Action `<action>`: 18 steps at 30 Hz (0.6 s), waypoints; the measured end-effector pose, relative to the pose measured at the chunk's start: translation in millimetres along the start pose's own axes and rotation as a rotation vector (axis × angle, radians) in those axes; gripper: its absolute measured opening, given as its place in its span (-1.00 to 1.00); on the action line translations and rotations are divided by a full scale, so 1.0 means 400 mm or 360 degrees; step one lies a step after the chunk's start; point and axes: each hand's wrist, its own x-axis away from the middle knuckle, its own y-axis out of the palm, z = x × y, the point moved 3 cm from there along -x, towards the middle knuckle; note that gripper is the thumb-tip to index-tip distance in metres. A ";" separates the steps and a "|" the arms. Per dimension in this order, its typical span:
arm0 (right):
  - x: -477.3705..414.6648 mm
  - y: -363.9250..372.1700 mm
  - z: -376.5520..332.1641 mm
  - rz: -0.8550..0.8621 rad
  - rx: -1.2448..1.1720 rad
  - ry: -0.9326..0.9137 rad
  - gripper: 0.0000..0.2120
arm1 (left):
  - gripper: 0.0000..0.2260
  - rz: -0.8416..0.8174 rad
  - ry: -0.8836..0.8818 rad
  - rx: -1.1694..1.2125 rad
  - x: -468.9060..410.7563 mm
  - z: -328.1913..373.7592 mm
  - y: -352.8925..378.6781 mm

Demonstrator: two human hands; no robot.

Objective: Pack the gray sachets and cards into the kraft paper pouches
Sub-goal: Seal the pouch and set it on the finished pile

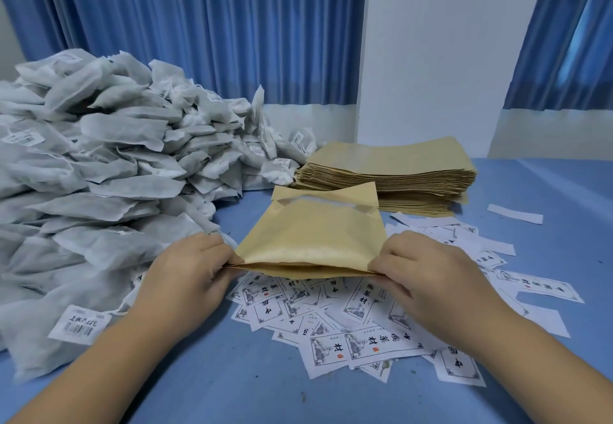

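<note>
Blue tabletop (232, 387): kraft pouch (315, 237) just before pouch stack (398, 171), left hand (189, 274) and right hand (428, 274) pinching its near corners, seemingly the gusset; spread fully before loading sachets (99, 158) left of stack, cards (361, 344) before it.

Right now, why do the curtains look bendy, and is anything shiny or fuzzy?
Head view: the wide lens bends the blue curtains near the edges; soft light leaves a faint sheen on the kraft pouch; the sachet pile looks smeared at far left; the cards are sharp.
</note>
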 end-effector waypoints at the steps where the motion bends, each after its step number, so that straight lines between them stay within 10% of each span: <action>1: 0.002 0.003 -0.003 -0.0019 0.0033 -0.0003 -0.80 | -0.81 0.0003 0.0009 -0.0004 -0.001 0.001 0.000; 18: -0.003 0.011 -0.025 0.0137 0.0146 -0.0017 -0.78 | -0.79 0.0017 0.0181 -0.0067 0.004 0.029 0.019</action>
